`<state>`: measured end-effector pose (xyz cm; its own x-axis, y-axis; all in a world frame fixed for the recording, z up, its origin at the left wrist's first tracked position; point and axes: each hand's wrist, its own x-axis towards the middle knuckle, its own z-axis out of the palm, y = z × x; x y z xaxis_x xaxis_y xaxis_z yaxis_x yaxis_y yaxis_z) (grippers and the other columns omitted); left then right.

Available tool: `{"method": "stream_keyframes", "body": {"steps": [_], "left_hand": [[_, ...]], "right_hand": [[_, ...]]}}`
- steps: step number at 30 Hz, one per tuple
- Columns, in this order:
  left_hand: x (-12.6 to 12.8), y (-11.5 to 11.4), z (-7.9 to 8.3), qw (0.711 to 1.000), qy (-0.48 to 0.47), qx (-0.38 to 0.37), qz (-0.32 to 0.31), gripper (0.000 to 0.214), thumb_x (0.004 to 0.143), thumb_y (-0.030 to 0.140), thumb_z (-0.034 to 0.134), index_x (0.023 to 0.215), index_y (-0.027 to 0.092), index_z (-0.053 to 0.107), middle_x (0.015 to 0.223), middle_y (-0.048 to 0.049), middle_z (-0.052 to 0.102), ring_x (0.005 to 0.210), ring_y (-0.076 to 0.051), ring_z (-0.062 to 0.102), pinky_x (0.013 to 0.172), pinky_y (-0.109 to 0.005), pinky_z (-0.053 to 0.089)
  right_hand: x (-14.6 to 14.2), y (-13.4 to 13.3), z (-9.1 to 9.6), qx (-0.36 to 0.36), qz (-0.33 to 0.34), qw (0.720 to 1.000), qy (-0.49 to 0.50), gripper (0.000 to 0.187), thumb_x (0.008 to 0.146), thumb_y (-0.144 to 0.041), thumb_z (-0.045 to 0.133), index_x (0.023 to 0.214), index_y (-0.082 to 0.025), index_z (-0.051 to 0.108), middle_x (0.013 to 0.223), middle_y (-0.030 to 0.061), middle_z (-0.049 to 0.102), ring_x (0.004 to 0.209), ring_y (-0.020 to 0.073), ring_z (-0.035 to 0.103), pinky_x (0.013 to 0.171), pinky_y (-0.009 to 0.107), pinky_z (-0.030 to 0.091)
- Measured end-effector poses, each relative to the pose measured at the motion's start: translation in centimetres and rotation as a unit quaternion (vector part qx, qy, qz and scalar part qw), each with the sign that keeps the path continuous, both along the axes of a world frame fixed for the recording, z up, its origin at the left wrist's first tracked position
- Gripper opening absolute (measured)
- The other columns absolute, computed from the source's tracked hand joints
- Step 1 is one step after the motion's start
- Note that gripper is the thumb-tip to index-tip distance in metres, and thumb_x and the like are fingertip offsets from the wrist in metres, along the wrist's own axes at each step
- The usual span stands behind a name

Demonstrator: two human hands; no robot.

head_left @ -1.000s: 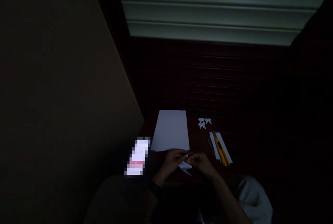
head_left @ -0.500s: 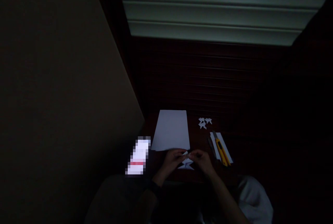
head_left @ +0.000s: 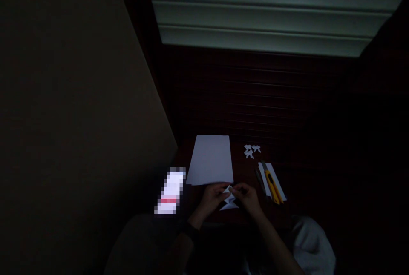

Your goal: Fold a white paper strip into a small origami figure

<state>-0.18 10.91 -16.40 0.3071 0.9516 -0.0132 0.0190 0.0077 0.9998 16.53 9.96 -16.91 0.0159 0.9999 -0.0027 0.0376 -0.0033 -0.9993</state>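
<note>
A small piece of folded white paper (head_left: 229,205) is held between my two hands, close to the table's near edge. My left hand (head_left: 211,197) pinches its upper left side between thumb and fingers. On the upper right side, my right hand (head_left: 248,197) grips it with thumb and forefinger. The paper has a pointed top and flaps spreading at the bottom; the fingers cover part of its edges. Just beyond my hands lies a large white sheet (head_left: 211,158). Several small folded paper figures (head_left: 249,153) sit together at the far right of the table.
To the right, a yellow utility knife (head_left: 272,185) rests on white paper strips (head_left: 278,181), with a dark slim object (head_left: 260,180) beside them. A lit, blurred-out screen (head_left: 171,192) is at the left. A wall (head_left: 79,96) rises on the left, and slatted shutters (head_left: 255,24) stand behind.
The folded paper has tilted and shifted slightly between my fingers, so its pointed top shows more and its lower flaps look different. Both hands stay in nearly the same place.
</note>
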Motion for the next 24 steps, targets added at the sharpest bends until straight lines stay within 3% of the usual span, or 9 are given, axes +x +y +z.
{"method": "stream_keyframes", "body": {"steps": [7,12,20,24], "left_hand": [[-0.07,-0.08,-0.08,1.0,-0.009,-0.011,0.009,0.038,0.07,0.028,0.064,0.104,0.012,0.061,0.079,-0.0069,0.067,0.069,-0.017,0.061,0.063,-0.025,0.046],[-0.01,-0.11,0.33,0.999,-0.019,0.001,0.025,0.029,0.071,0.024,0.061,0.098,0.014,0.063,0.092,-0.0083,0.066,0.081,-0.019,0.06,0.071,-0.026,0.046],[0.39,0.08,0.81,0.995,0.069,0.047,0.059,0.026,0.077,0.037,0.053,0.075,0.014,0.065,0.074,-0.0037,0.064,0.072,-0.016,0.057,0.066,-0.024,0.043],[0.02,0.28,0.56,0.997,0.066,0.022,0.012,0.027,0.075,0.037,0.055,0.07,0.013,0.063,0.067,-0.0024,0.062,0.064,-0.014,0.055,0.059,-0.022,0.04]], "right_hand": [[-0.76,-0.21,0.18,0.004,-0.023,1.0,0.003,0.024,0.069,-0.039,0.065,0.075,-0.015,0.062,0.066,0.0015,0.06,0.057,0.0121,0.051,0.049,0.021,0.038],[-1.01,-0.14,-0.11,0.009,-0.026,1.0,0.005,0.025,0.069,-0.038,0.066,0.076,-0.015,0.062,0.064,0.0007,0.058,0.055,0.0115,0.05,0.047,0.02,0.037],[-0.57,-0.23,-0.09,0.0,0.028,1.0,-0.006,0.022,0.066,-0.036,0.068,0.074,-0.016,0.061,0.066,0.0005,0.059,0.057,0.0121,0.052,0.052,0.022,0.04],[-0.25,-0.11,-0.14,-0.005,0.076,0.997,-0.008,0.021,0.064,-0.034,0.07,0.071,-0.017,0.059,0.064,-0.0012,0.057,0.057,0.0115,0.051,0.052,0.022,0.039]]}}
